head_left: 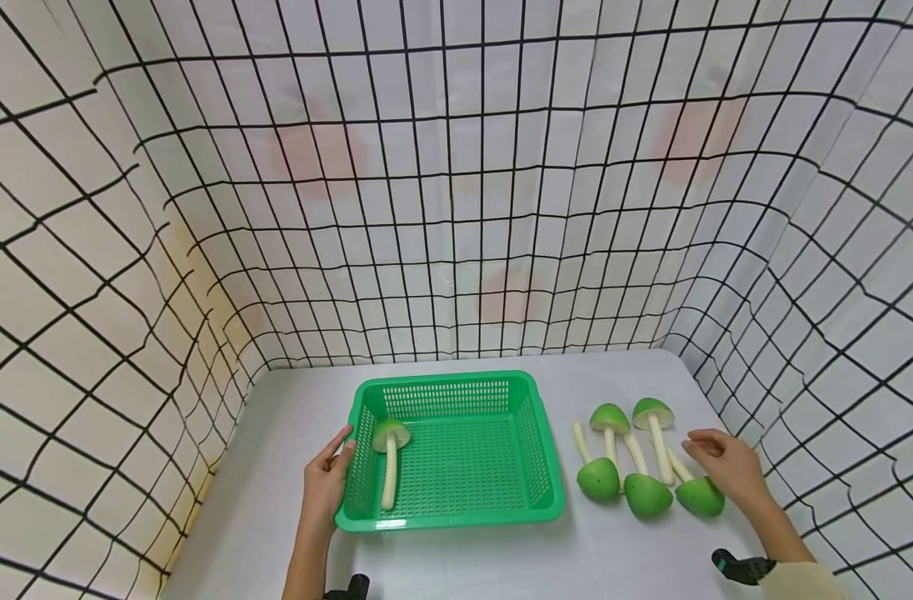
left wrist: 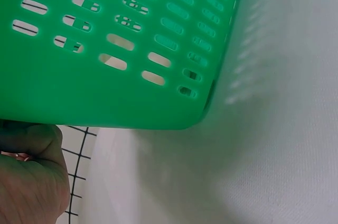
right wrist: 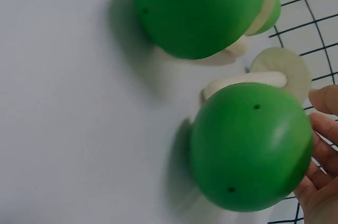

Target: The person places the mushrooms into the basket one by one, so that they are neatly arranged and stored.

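No text, brand, number or sign can be read; none on the green basket (head_left: 449,523); none on the 1 mushroom inside it (head_left: 390,475) or the 5 mushrooms right of it (head_left: 648,497); none on the pale sheet (head_left: 496,198) behind it.

Head: set high, facing forward and down; takes in whole basket (head_left: 456,522), mushrooms (head_left: 648,496), wire grid (head_left: 482,173). Left wrist: very close, apparently facing one basket corner; basket shared with head. Right wrist: close on mushrooms, likewise shared.
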Available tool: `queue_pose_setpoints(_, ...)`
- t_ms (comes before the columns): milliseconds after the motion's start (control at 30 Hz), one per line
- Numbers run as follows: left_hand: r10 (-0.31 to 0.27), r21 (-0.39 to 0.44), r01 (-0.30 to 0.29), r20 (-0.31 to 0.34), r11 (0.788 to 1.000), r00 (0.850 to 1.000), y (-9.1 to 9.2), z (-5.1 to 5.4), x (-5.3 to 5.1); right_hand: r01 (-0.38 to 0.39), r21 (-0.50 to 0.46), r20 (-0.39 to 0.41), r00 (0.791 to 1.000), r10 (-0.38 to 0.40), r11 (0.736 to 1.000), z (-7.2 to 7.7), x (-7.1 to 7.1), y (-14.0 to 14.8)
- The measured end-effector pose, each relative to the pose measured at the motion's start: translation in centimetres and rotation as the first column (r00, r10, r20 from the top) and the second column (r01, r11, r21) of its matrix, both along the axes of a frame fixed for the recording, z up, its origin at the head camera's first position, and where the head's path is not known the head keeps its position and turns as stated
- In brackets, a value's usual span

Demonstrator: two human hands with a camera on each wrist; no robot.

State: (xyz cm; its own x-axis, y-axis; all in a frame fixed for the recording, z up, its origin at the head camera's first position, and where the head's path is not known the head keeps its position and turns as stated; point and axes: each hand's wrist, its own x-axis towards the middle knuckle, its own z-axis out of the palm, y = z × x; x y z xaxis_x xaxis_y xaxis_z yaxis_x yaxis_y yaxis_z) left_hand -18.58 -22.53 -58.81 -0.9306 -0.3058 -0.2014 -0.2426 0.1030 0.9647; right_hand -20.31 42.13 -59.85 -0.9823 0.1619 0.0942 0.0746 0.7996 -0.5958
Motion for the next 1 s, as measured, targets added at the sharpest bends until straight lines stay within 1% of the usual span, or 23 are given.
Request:
queue_pose_setpoints(167,0.002,0.006,-0.002,-0.004,1.0,1.0,0.0,-0.1,0.0,-0.01,0.003,0.02,1.0,0.01,1.0,-1.7,-0.1,0.4)
queue_pose_setpoints(333,0.003,0.006,-0.003,0.005,1.0,1.0,0.0,-0.2,0.1,-0.016,0.007,0.062,0.998,0.016,1.0,-2.5,0.2,0.5)
queue_pose_setpoints(567,0.003,0.01,-0.004,0.011,1.0,1.0,-0.3,0.0,0.2,0.001,0.009,0.113,0.994,-0.002,1.0,-2.7,0.4,0.6)
queue_pose_setpoints(700,0.0,0.011,0.0,0.013,1.0,1.0,-0.3,0.2,0.2,0.003,-0.001,0.171,0.985,-0.003,1.0,-2.6,0.7,0.8)
queue_pose_setpoints(867,-0.001,0.014,0.0,0.016,1.0,1.0,-0.3,0.2,0.2,-0.033,-0.025,0.235,0.971,0.038,0.999,-2.1,1.0,1.0)
queue_pose_setpoints(1000,0.006,0.013,-0.006,0.012,1.0,1.0,-0.3,0.1,0.2,-0.068,-0.038,0.27,0.96,0.076,0.997,-1.7,0.8,1.0)
